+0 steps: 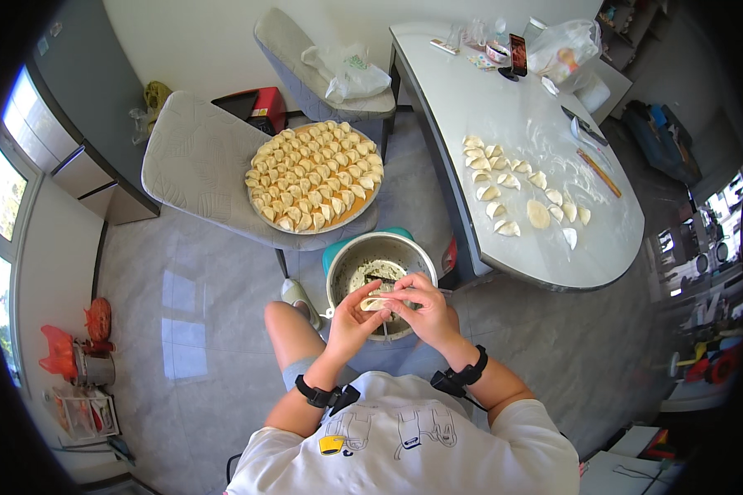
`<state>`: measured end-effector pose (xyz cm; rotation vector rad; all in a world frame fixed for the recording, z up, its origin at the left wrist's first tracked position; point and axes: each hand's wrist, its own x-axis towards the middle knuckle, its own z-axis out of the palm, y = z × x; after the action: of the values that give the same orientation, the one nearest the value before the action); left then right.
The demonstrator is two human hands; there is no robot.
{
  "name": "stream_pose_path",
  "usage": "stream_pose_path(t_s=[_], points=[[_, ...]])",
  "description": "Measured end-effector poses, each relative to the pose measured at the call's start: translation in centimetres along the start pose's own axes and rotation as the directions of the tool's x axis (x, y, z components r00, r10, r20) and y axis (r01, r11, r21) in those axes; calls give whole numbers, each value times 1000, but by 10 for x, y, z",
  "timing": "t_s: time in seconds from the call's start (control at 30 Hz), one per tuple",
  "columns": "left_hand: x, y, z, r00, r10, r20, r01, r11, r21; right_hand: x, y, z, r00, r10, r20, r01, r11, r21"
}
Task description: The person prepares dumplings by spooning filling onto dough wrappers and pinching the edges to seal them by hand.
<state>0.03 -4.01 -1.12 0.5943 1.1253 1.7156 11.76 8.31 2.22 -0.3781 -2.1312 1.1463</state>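
Observation:
Over a metal bowl [345, 258], my left hand [354, 317] and my right hand [422, 307] hold a dumpling [375, 303] between their fingertips, its wrapper folded over. Remnants of filling and a dark utensil lie in the bowl. Beyond it, rows of dumplings [312, 170] cover a round tray [359, 213] on a chair. To the right, several more dumplings [488, 193] and a flat round wrapper [538, 214] lie on the floured table [569, 266].
A wooden rolling pin [599, 173] and a knife [584, 125] lie at the table's right side. A phone [518, 55] stands towards its far end. The tray's padded chair [192, 154] and another chair [285, 55] with a plastic bag [353, 75] stand ahead.

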Motion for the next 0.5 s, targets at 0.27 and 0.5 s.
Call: stream_pose_path(t_s=[0.27, 0.5], points=[[1, -7, 20, 998, 60, -36, -61, 997, -46, -1, -4, 4, 999, -7, -48, 10, 998, 54], [-5, 16, 25, 977, 210, 27, -180, 755, 630, 3, -9, -8, 994, -109, -1, 109, 994, -11]])
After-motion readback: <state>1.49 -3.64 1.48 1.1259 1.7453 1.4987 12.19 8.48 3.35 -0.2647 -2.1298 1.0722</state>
